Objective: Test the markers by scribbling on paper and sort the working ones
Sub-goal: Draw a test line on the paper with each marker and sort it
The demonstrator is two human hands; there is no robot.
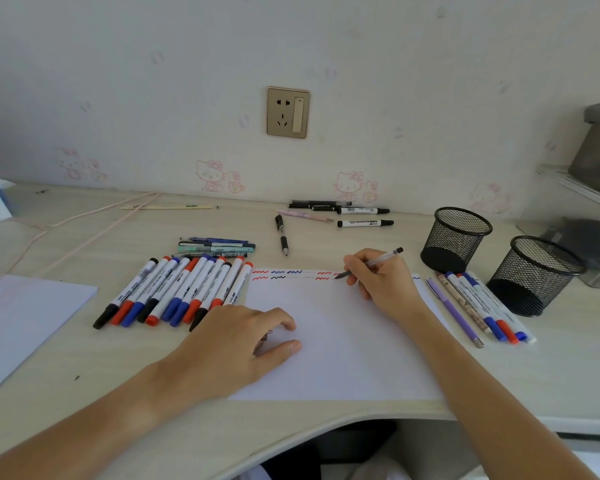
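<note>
I am pinching a slim clear-barrelled pen [374, 263] in my right hand [383, 282], fingers curled round the barrel, and its dark tip is touching the top edge of the white sheet of paper [343, 341] just right of the two rows of squiggles [291, 274]. My left hand [236, 344] is resting on the sheet's left part, fingers loosely curled with thumb and fingertips pressing down, gripping nothing that I can clearly make out.

To do this stroke well, I am judging that I should be keeping the tip light and drawing a short wave in line with the other marks, leaving a gap so a faint line is not confused with its neighbour. The left hand should be pinning the paper so it does not slide.

Left of the sheet a row of capped whiteboard markers [174, 289] is lying side by side, touching one another. On the right a smaller group of markers and pens [478, 306] is lying just beside the paper, and beyond it two black mesh pen cups [456, 237] are standing upright. Further back, near the wall, a few more pens [340, 211] are lying loose.
</note>
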